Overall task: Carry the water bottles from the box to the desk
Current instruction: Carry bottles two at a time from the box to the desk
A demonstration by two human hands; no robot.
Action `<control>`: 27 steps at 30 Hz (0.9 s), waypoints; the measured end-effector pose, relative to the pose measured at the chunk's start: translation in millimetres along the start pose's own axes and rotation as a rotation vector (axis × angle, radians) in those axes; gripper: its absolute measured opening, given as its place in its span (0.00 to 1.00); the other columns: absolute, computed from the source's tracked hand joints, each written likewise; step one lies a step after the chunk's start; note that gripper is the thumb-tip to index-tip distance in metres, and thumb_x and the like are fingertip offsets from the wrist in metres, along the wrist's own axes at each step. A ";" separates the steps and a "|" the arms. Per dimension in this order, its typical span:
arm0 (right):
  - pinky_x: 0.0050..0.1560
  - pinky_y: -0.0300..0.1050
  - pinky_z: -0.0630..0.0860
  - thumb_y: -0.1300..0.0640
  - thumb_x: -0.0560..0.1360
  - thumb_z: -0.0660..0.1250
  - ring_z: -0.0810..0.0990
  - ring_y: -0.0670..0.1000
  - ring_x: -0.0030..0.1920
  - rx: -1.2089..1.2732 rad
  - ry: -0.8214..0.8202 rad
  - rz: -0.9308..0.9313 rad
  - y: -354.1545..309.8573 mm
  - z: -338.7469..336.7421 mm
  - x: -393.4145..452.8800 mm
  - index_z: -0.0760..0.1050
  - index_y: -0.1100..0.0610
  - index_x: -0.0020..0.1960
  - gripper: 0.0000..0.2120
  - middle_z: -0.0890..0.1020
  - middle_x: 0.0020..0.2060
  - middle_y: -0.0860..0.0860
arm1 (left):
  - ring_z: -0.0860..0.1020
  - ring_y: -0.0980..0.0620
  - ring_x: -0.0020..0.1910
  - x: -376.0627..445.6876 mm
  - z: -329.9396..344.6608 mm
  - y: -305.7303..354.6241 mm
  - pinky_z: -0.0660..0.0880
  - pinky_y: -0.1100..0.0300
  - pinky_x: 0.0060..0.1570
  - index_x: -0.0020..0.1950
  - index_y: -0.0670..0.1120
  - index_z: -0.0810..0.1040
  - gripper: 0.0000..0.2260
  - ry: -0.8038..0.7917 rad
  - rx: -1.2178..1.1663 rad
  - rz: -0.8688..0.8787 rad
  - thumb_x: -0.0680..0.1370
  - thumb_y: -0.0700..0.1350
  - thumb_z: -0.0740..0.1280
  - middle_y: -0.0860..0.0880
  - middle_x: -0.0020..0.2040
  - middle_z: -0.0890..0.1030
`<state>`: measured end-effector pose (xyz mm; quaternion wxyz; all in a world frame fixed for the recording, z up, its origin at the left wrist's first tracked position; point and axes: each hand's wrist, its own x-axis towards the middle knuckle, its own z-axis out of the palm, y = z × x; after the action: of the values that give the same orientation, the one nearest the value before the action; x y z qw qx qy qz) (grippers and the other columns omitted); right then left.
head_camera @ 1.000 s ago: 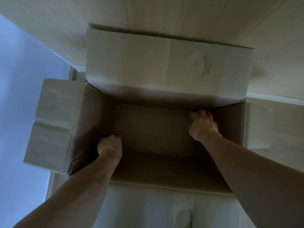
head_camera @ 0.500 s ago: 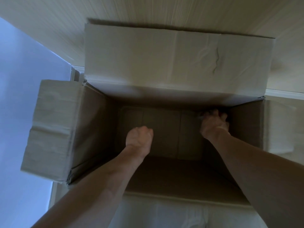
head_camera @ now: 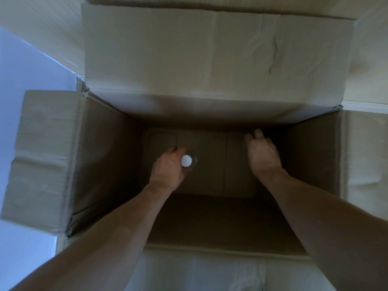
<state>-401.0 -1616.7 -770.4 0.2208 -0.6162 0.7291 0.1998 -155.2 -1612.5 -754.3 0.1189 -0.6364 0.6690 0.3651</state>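
Cardboard box (head_camera: 100,164) with its flaps folded out, both arms reaching down inside. On the left, the left hand (head_camera: 168,171) is wrapped around a clear water bottle (head_camera: 190,164) with a white cap (head_camera: 186,160), held upright inside the box. Over to the right, the right hand (head_camera: 263,154) holds nothing, fingers loose, down near the far wall.

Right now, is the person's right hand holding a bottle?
No, the right hand reaches empty-fingered into the box; the left hand grips the white-capped bottle.
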 end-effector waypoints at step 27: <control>0.67 0.48 0.69 0.59 0.69 0.79 0.72 0.58 0.69 0.610 -0.086 -0.035 -47.7 62.4 6.2 0.70 0.50 0.72 0.34 0.73 0.70 0.54 | 0.76 0.43 0.68 46.9 50.1 -29.5 0.73 0.53 0.63 0.72 0.49 0.69 0.37 0.003 -0.330 -0.052 0.68 0.48 0.82 0.46 0.67 0.79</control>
<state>-350.0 -1594.3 -826.2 0.4296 -0.5248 0.7348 -0.0062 -150.4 -1614.1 -828.9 0.0213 -0.6648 0.5836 0.4658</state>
